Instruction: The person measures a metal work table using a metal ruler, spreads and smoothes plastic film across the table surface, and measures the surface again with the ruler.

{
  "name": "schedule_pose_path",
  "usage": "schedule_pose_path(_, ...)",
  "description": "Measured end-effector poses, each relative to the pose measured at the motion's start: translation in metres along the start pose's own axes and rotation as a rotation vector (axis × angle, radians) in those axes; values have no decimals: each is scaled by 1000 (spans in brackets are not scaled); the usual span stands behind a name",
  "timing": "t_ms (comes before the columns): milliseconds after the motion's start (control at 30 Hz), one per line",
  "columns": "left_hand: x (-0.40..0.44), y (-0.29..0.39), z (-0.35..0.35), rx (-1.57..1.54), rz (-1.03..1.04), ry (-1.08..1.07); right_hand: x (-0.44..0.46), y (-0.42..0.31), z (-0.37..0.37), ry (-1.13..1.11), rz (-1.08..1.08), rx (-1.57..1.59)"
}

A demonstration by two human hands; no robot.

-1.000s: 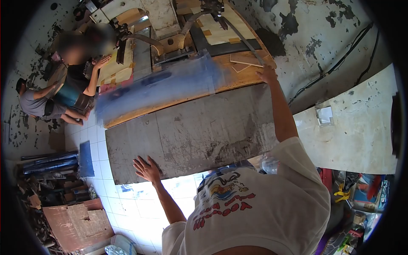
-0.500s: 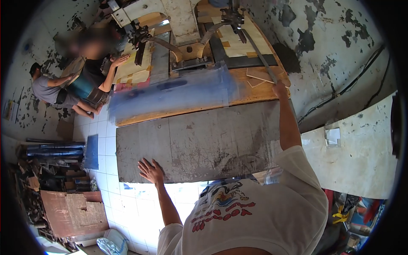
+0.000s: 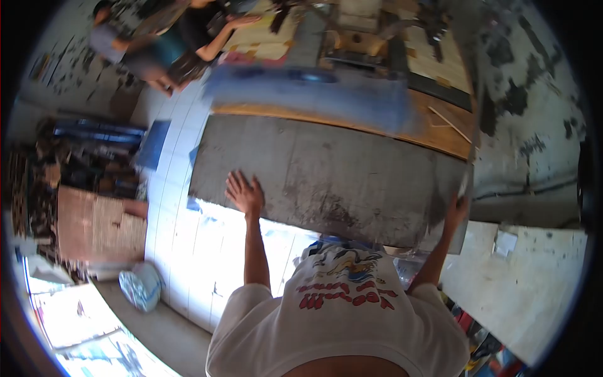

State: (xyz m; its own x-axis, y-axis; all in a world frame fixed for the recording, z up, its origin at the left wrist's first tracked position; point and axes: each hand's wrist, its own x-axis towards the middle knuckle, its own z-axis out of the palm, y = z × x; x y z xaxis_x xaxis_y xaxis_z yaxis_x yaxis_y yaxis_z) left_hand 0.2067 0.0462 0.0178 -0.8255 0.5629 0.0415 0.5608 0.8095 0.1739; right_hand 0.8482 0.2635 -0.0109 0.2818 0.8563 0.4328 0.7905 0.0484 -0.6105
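Taking twelve o'clock as straight ahead of the person and the gray board (image 3: 301, 160) as the clock's middle, the left hand (image 3: 245, 193) is between eight and nine, palm down with the fingers spread on the board's near part. The right hand (image 3: 458, 207), between three and four, pinches the near end of a long strip (image 3: 465, 183); blur there hides how tight the hold is. The board lies along the near edge of the wooden table (image 3: 411, 139). At twelve, a clear plastic sheet (image 3: 308, 94) covers part of that table, with thin wood pieces (image 3: 449, 124) at two. A co-worker's hand (image 3: 244, 22) is at eleven, well apart.

To do this well, I would spread even weight through the left palm to steady the board, fingertips clear of its edge, and hold the strip low and lightly, so its far end brushes neither the wall (image 3: 524, 169) nor the wood pieces.
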Motion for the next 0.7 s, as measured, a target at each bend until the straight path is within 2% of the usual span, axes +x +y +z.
schedule_pose_path(67, 3, -6, 9, -34, 15, 52, -22, -16, -23, -96, 117, 144)
schedule_pose_path(100, 4, -9, 12, -62, 31, 67, -28, -62, -55, -328, 462, 297)
schedule_pose_path(200, 2, -11, 11, -138, 68, 115, -62, -61, -61, -158, 401, 244)
schedule_pose_path(300, 9, -18, 16, -163, 131, 245, -101, -69, -62, -286, 219, 287)
schedule_pose_path(400, 14, -22, 2, -255, 81, 211, -125, -95, -61, -515, 34, 294)
schedule_pose_path(500, 21, -37, 10, -276, 59, 354, -120, -146, -57, -877, 22, 193)
schedule_pose_path(633, 35, -64, 27, -488, 76, 387, -109, -180, -23, -1007, -163, 45)
schedule_pose_path(700, 35, -65, 26, -466, 103, 399, -99, -193, -8, -1042, -228, 30)
